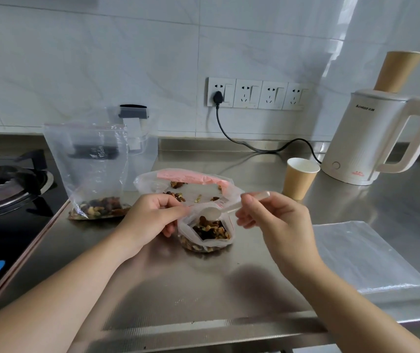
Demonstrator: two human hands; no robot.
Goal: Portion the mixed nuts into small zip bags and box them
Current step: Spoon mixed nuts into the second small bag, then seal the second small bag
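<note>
A small zip bag (205,239) partly filled with mixed nuts stands open on the steel counter (203,281). My left hand (150,217) pinches its left rim. My right hand (272,220) holds a white plastic spoon (219,211) by the handle, its bowl over the bag's mouth. Behind lies a larger bag with a pink zip strip (191,184) and a few scattered nuts inside. A big clear zip bag (94,171) with nuts at its bottom stands upright to the left.
A gas stove (5,189) takes up the left side. A paper cup (300,178) and a white electric kettle (379,138), its cord plugged into the wall sockets, stand at the back right. A stack of flat clear bags (366,256) lies to the right.
</note>
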